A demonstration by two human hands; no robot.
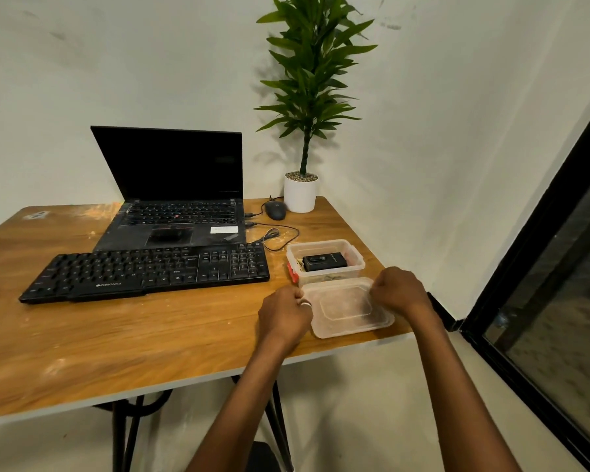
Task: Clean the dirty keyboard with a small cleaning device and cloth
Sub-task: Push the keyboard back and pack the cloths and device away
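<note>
Left hand (284, 315) and right hand (398, 290) grip the translucent plastic lid (346, 310) by opposite edges
Small black device (324, 261) sits in the open tub (331, 273) just behind; Zebronics keyboard (150, 270) lies leftward on the table (116, 335), before the laptop (174, 199)

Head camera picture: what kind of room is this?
Probably a home or office work corner: a wooden desk holding an open laptop, a separate keyboard and a potted plant.
</note>
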